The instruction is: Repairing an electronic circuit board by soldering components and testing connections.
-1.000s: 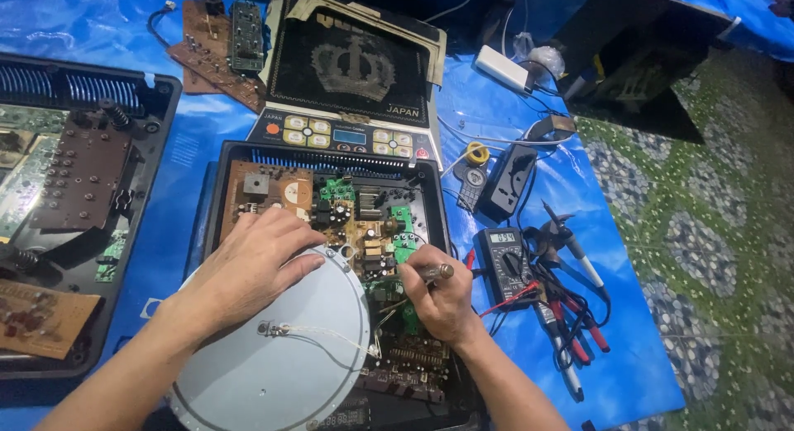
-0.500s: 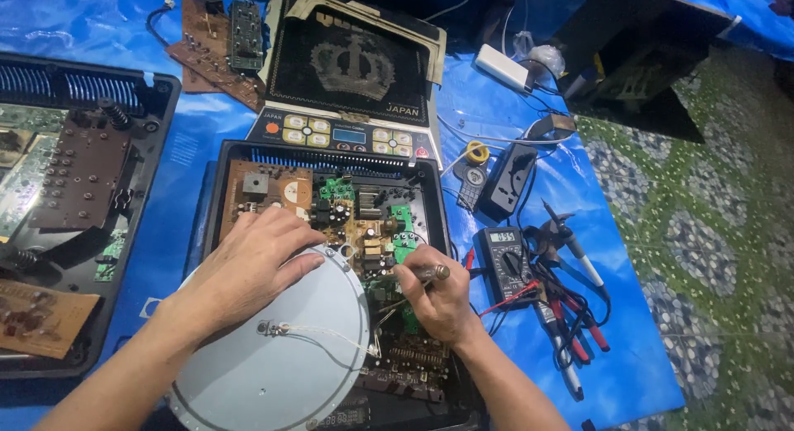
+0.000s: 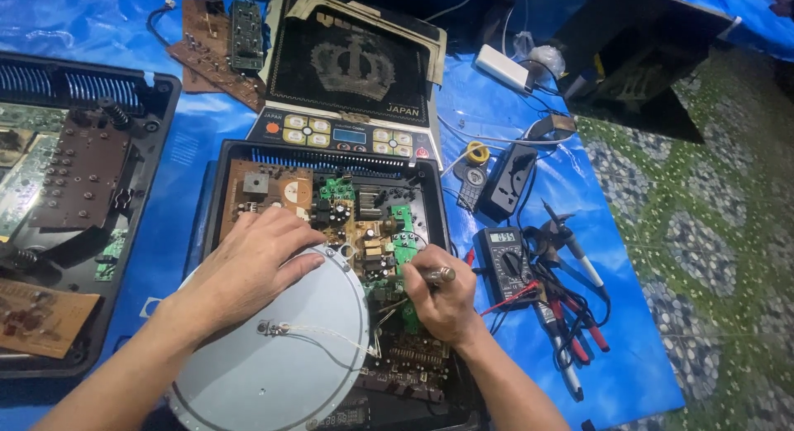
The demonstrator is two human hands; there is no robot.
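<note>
Nearest the camera, the left hand (image 3: 252, 261) lies flat on the round grey disc (image 3: 273, 348), fingers together and pressed on its upper edge, holding it tilted over the lower half of the opened black cooker base (image 3: 331, 274). Just beside it, the right hand (image 3: 442, 303) has its fingers clamped round a metal-handled tool (image 3: 436, 275), whose tip is hidden among the parts of the green and brown circuit board (image 3: 364, 228). The work looks midway: the case is open and the disc lifted aside, while the board remains seated and wired in. To the right lie a black meter (image 3: 506, 261) and red-handled probes (image 3: 571, 315) on the blue sheet (image 3: 579, 191). Farther off sits the removed glass top with its button panel (image 3: 347, 75). A second opened unit (image 3: 66, 191) at left is cut off by the frame, and its parts are hard to make out
</note>
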